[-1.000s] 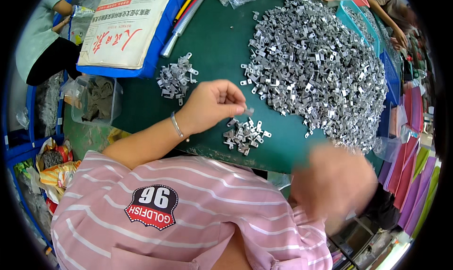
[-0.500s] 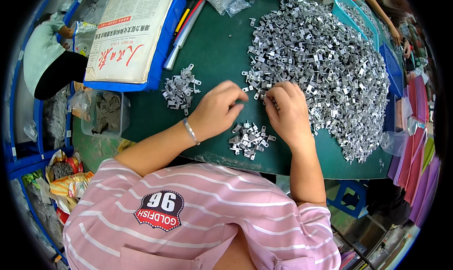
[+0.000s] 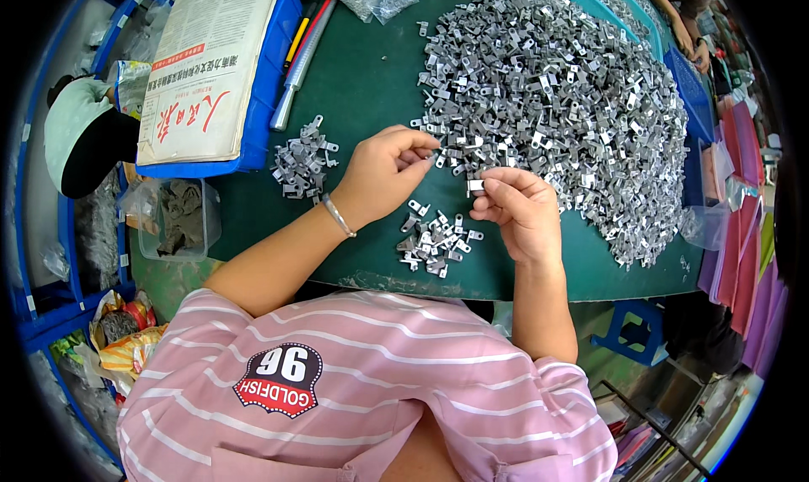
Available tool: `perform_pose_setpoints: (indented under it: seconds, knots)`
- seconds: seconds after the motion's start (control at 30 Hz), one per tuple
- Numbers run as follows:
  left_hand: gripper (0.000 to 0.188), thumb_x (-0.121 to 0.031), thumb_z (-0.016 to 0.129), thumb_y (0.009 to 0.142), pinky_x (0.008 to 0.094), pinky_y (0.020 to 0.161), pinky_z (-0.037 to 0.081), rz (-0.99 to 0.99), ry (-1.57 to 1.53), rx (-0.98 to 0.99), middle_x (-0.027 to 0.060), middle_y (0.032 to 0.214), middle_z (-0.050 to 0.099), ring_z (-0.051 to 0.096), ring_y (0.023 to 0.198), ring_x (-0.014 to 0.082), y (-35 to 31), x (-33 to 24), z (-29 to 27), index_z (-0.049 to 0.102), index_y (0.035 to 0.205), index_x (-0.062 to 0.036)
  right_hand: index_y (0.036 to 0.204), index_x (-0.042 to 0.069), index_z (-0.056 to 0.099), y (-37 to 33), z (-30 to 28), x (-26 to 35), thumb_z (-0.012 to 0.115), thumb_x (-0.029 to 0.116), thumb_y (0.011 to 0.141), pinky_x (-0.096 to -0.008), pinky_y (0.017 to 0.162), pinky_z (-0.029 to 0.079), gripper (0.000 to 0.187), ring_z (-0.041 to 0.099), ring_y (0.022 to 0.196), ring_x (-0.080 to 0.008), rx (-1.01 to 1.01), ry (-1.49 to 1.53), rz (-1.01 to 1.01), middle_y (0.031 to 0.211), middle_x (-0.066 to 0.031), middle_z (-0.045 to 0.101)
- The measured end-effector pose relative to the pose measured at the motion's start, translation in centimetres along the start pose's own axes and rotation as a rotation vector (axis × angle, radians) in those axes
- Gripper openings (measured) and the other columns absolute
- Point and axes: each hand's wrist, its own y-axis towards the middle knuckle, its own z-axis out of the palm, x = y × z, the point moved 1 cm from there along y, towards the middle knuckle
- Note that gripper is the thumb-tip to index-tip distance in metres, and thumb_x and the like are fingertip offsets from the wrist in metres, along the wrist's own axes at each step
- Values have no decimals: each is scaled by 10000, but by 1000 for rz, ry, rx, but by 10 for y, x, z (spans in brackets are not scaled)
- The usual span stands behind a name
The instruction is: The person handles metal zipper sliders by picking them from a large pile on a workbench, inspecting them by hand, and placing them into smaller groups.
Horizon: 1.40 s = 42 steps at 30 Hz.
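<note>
Green table (image 3: 371, 86): spreads out in front of the person, under and around the big heap (image 3: 556, 120).
Big heap: small bent metal clips, loosely piled, with a few strays along its left edge.
Blue tray (image 3: 263, 111): well to the left of the big heap, with newspapers (image 3: 202, 77) stacked in it.
Clear box (image 3: 213, 216): also well left of the big heap, nearer the person than the tray; dark, crumpled stuff inside.
Slim rods (image 3: 302, 67): left of the big heap, lying along the tray's near side.
Left hand (image 3: 383, 174): left of the big heap, fingertips just beside its edge.
Right hand (image 3: 522, 212): at the big heap's near left edge, on the person's side.
Near pile (image 3: 438, 242): a small group of clips, left of the big heap and toward the person, below the gap between the hands.
Far-left pile (image 3: 303, 162): another small group, farther left of the big heap, past the left hand.
Held clip (image 3: 476, 184): just off the big heap's near left edge, between the hands; it juts left from the right fingertips, its long axis apparently crosswise.
Right fingers: thumb and forefinger pinched on the held clip.
Left fingers: curled, tips close together; whether they grip anything, I cannot tell.
</note>
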Motion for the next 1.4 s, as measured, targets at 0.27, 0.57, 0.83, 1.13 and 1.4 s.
perform_pose_setpoints:
  seconds: [0.27,0.57,0.83,1.13,1.4]
  knots:
    - [209,-26,595,904,274,775,564,-455,-937,146,113,977,665,677,885,180,-19,-1,-5,607,1104,35,977,-48,649,-4,4,-3,620,-15,861,-268,591,588,124,660,671,-145,-18,-110,-56,794,-93,661]
    - [199,-25,576,915,272,781,569,-484,-1083,244,125,972,666,679,884,189,-21,1,-6,602,1102,37,1066,-33,652,-8,18,-2,614,-7,871,-222,588,547,201,633,690,-102,118,-214,-39,822,-48,646]
    - [180,-19,589,906,282,792,563,-418,-998,265,138,985,669,682,887,207,-23,-6,-6,612,1069,55,948,-33,672,-10,22,-10,604,-51,845,-223,632,546,125,643,732,-111,92,-410,-375,871,-70,640]
    - [144,89,570,791,272,740,528,215,161,329,110,1000,646,637,851,167,-33,-8,-10,660,834,-16,900,-41,675,-12,8,-10,606,-90,818,-224,651,540,118,647,743,-119,-46,-374,-390,915,-90,632]
    - [106,21,713,781,252,678,520,164,25,91,85,898,646,629,780,142,-42,-20,-12,662,871,-2,876,-8,677,-14,32,-4,649,-45,784,-292,600,516,104,653,702,-203,191,-823,-658,846,-123,662]
